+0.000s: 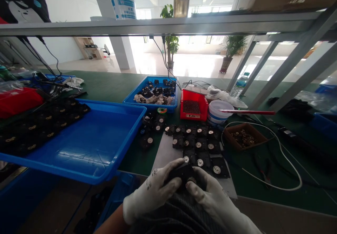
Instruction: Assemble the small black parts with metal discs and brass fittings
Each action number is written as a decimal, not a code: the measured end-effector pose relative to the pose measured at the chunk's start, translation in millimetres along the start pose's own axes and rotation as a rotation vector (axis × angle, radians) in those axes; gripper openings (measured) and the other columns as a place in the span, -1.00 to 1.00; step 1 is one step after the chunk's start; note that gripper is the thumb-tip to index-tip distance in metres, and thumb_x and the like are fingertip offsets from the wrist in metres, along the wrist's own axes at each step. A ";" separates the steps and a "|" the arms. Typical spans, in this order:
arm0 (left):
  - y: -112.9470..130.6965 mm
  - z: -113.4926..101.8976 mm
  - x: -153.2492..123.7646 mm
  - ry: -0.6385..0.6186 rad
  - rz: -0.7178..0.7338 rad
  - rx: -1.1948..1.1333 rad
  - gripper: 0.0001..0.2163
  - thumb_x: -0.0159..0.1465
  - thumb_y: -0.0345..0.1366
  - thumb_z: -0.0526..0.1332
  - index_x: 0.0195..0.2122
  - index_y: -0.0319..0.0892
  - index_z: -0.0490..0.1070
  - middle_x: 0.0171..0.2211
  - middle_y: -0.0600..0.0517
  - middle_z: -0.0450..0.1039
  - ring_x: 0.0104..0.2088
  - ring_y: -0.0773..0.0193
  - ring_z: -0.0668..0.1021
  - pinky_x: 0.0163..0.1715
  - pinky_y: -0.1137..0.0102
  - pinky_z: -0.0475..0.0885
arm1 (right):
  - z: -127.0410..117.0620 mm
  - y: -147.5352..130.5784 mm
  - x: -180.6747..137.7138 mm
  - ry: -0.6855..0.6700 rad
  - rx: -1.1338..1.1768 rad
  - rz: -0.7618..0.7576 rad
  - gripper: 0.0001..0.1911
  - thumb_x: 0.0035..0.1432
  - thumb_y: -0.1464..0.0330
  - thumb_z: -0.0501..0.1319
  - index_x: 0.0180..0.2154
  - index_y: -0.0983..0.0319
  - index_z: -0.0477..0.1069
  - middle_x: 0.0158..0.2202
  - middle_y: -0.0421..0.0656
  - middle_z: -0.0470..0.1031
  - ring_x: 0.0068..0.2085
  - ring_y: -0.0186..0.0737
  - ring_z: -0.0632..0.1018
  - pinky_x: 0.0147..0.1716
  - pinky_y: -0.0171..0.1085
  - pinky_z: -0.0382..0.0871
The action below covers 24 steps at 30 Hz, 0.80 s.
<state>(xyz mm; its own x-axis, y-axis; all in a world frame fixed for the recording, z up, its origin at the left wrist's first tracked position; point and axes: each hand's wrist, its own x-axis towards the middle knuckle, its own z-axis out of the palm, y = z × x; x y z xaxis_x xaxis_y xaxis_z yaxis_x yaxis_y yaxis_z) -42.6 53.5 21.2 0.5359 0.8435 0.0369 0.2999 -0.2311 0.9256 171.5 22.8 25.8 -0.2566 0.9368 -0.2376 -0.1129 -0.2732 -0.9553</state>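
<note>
Between my two gloved hands is a black, roughly square plastic part (184,172), held just above the table's front edge. My left hand (160,181) grips its left side, thumb on the near face. My right hand (207,186) grips the other side, with its thumb by a small round metal piece (191,180). Just beyond, several similar black parts with silver discs (200,162) lie in rows on a white sheet (167,153). The underside of the held part is hidden.
To the left stands a large blue tray (86,137) with rows of black parts. Farther back are a blue tray (129,99) of parts, a red bin (194,102) of small pieces and a white tub (219,111). At right lie a cardboard box (246,135), pliers (263,176) and a white cable (300,178).
</note>
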 end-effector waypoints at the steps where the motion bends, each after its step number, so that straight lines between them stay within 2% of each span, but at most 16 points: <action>1: 2.5 0.0 0.4 -0.005 0.010 -0.002 -0.49 0.43 -0.31 0.16 0.41 0.00 0.27 0.30 -0.03 0.48 0.28 0.06 0.52 0.34 0.17 0.39 | -0.9 -1.8 -0.6 -0.028 -0.036 -0.005 -0.43 0.17 -0.07 0.39 -0.01 0.22 0.48 -0.24 -0.14 0.56 -0.16 -0.09 0.59 -0.15 -0.17 0.51; 4: 10.5 -2.5 0.8 -0.004 0.025 -0.003 -0.49 0.40 -0.32 0.20 0.38 0.00 0.32 0.29 -0.02 0.49 0.28 0.05 0.53 0.33 0.18 0.40 | -5.4 -7.4 -1.9 -0.122 -0.145 -0.028 -0.49 0.29 0.00 0.30 0.10 0.20 0.44 -0.13 -0.06 0.60 -0.05 0.00 0.61 -0.07 -0.07 0.53; 7: 15.1 -4.3 0.0 -0.027 0.004 0.004 -0.50 0.38 -0.30 0.23 0.36 -0.01 0.35 0.26 -0.03 0.52 0.25 0.03 0.55 0.32 0.17 0.41 | -8.7 -8.9 -3.7 -0.118 -0.222 -0.072 -0.56 0.33 0.08 0.27 0.10 0.21 0.43 -0.02 -0.01 0.59 0.00 0.02 0.60 0.02 0.00 0.49; 14: 14.0 -3.1 -1.9 -0.037 0.005 0.073 -0.50 0.35 -0.28 0.25 0.34 0.01 0.39 0.23 -0.02 0.56 0.23 0.01 0.58 0.26 0.20 0.48 | -3.5 -12.0 -13.3 -0.126 -0.228 -0.183 -0.62 0.34 0.13 0.23 0.07 0.21 0.45 -0.03 0.00 0.62 -0.01 0.04 0.63 -0.03 -0.03 0.53; 19: 15.9 -1.8 1.7 -0.037 0.066 0.073 -0.51 0.36 -0.31 0.22 0.32 0.00 0.41 0.16 0.00 0.61 0.16 0.05 0.63 0.20 0.27 0.53 | 4.7 -7.1 -13.4 -0.016 -0.228 -0.201 -0.69 0.31 0.20 0.26 0.02 0.18 0.50 -0.09 -0.06 0.64 -0.05 0.01 0.65 -0.05 -0.08 0.54; 24: 9.1 4.2 5.9 -0.030 -0.008 0.018 -0.55 0.38 -0.31 0.21 0.29 -0.04 0.44 0.19 -0.01 0.59 0.20 0.06 0.60 0.24 0.27 0.50 | 10.9 13.7 -5.0 0.105 -0.154 -0.177 -0.71 0.31 0.19 0.28 -0.02 0.19 0.50 -0.11 -0.05 0.65 -0.06 -0.01 0.64 -0.02 -0.10 0.53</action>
<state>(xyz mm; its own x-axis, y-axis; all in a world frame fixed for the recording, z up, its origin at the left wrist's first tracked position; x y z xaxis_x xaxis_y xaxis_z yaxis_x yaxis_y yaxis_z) -33.4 54.3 28.3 0.5571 0.8303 0.0179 0.3181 -0.2332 0.9189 160.8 12.0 15.8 -0.1440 0.9868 -0.0736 0.0028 -0.0739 -0.9973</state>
